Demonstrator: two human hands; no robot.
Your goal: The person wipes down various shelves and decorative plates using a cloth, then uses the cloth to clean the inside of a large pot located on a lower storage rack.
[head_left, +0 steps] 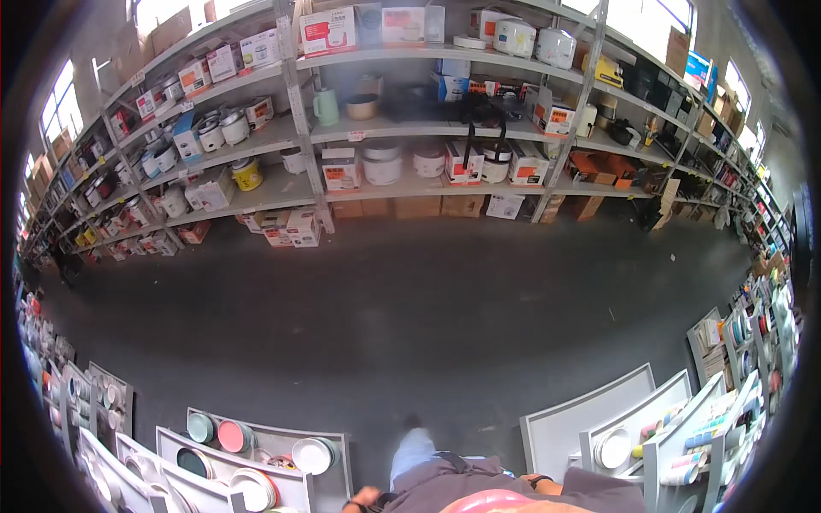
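Note:
My left hand [366, 498] shows only in part at the lower edge, close to the end of the grey shelf unit [345, 457] on the left. Stacked plates and bowls stand on that unit, among them a white plate stack [311, 456], a coral bowl [231, 436] and a teal bowl [201, 427]. At the lower edge to the right, part of my right hand [549, 486] shows beside a dark wristband, near the grey shelf unit [590, 402] on that side. The fingers of both hands are too hidden to read, and I see nothing held in either.
Across the dark floor [385, 299], tall metal racks [385, 128] hold boxed appliances, rice cookers [381, 164] and a pale green kettle [326, 107]. Several boxes [303, 228] stand on the floor by the racks. White bowls [612, 448] and colourful cups [684, 470] fill shelves at the right.

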